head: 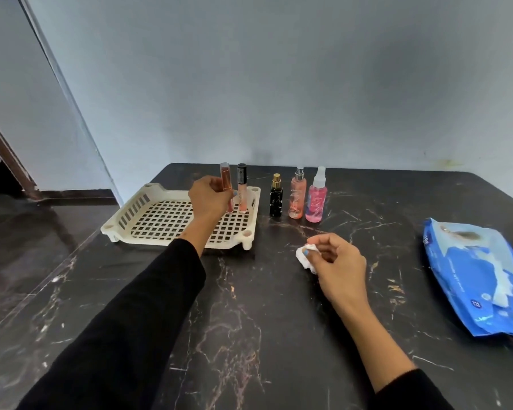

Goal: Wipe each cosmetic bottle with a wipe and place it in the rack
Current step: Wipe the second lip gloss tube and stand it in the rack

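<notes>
Rack (160, 216) of cream plastic lattice sits near the far left corner of the desk (249, 321). Left hand (209, 199) hovers over the rack's far right corner, fingers curled round an orange tube (225, 180) held close to upright, long axis near vertical, its lower end down toward the lattice. A lip gloss tube (242, 187) with a black cap stands upright in the rack just beside it. On the desk just right of the rack, along the far edge, three bottles stand upright in a row: black bottle (276, 199), peach spray bottle (297, 193), pink spray bottle (317, 199). Right hand (335, 261) is nearer these, positioned toward the near edge from them, fingers pinching a crumpled white wipe (305, 255). Wipe packet (480, 279) lies by the right edge. Judgement: the orange tube is being seated; the black bottle is the likely next item.
</notes>
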